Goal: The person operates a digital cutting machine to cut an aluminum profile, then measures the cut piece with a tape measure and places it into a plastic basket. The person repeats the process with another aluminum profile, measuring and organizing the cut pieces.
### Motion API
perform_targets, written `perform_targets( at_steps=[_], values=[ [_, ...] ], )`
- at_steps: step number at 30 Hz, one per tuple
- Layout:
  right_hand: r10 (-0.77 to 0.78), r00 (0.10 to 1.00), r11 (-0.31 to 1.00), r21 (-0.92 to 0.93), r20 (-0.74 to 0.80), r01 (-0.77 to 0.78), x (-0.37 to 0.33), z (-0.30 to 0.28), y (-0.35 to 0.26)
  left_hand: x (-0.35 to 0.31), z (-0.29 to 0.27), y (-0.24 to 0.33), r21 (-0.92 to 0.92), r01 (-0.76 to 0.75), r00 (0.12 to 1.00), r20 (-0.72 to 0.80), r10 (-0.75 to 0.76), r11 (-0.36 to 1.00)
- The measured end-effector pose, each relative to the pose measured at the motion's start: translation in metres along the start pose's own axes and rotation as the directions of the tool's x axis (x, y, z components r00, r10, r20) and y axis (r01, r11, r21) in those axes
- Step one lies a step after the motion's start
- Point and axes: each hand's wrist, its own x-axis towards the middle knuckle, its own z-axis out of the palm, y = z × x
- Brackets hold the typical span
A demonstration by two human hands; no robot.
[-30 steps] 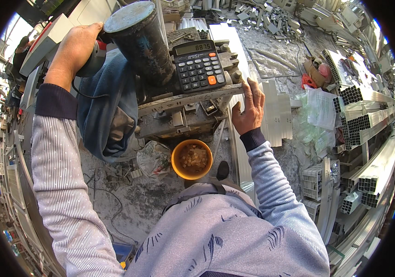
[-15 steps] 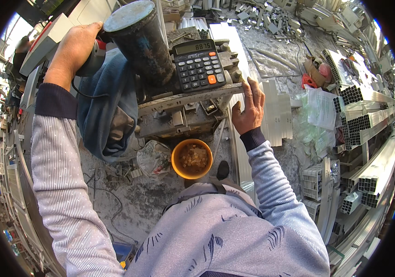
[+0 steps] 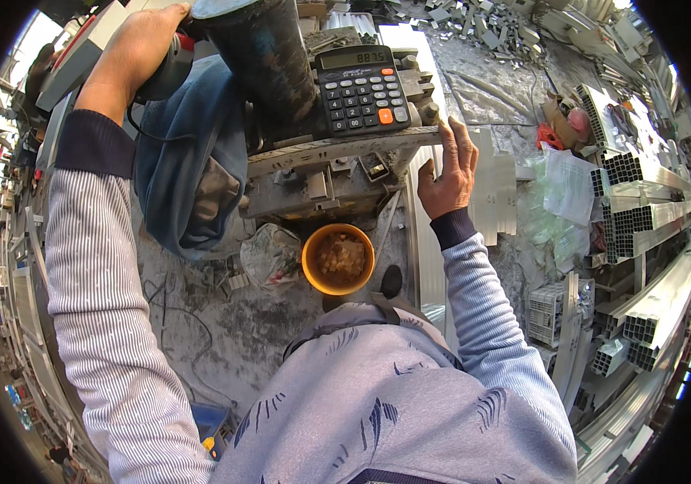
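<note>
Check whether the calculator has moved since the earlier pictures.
No: the black desktop calculator sits the same way beside the dark cylinder; only the view has shifted.

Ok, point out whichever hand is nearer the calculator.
The right hand: its fingertips are just beside the calculator, while the left hand is across the dark cylinder from it.

Scuffed metal cylinder (image 3: 269, 64), rough, worn bar (image 3: 345, 148), matt plastic calculator (image 3: 361, 90), dull cloth (image 3: 176, 177).

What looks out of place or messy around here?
The clean-looking calculator seems a bit odd amid the grimy machinery, beside the dark cylinder. Beyond it, small pale pieces lie strewn across the dusty floor, loose rather than in a container.
</note>
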Motion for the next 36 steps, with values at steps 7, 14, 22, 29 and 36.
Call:
perform_targets(
  at_steps=[7, 14, 22, 29, 36],
  values=[
    [-0.025, 0.992, 1.0, -0.005, -0.124, 0.024, -0.032, -0.001, 0.006, -0.004, 0.0, 0.003, 0.11, -0.071, 0.997, -0.022, 0.074, 0.991],
    [0.482, 0.575, 0.308, 0.486, 0.662, -0.818, -0.144, 0.104, 0.017, -0.004, -0.003, 0.002, 0.182, -0.114, 0.993, 0.01, 0.114, 0.977],
    [0.251, -0.082, -0.424, 0.033, 0.965, -0.905, -0.135, 0.175, 0.006, -0.023, -0.001, 0.029, 0.537, -0.29, 0.947, 0.044, 0.317, 0.792],
    [-0.044, -0.108, -0.601, -0.113, 0.993, -0.791, -0.127, 0.206, -0.007, -0.031, 0.009, 0.05, 0.105, 0.06, 0.987, -0.158, -0.043, 0.993],
    [-0.052, 0.034, -0.514, 0.003, 0.998, -0.858, -0.146, 0.233, -0.015, -0.029, 0.01, 0.058, -0.082, 0.208, 0.973, -0.08, -0.215, 0.975]
  ],
)
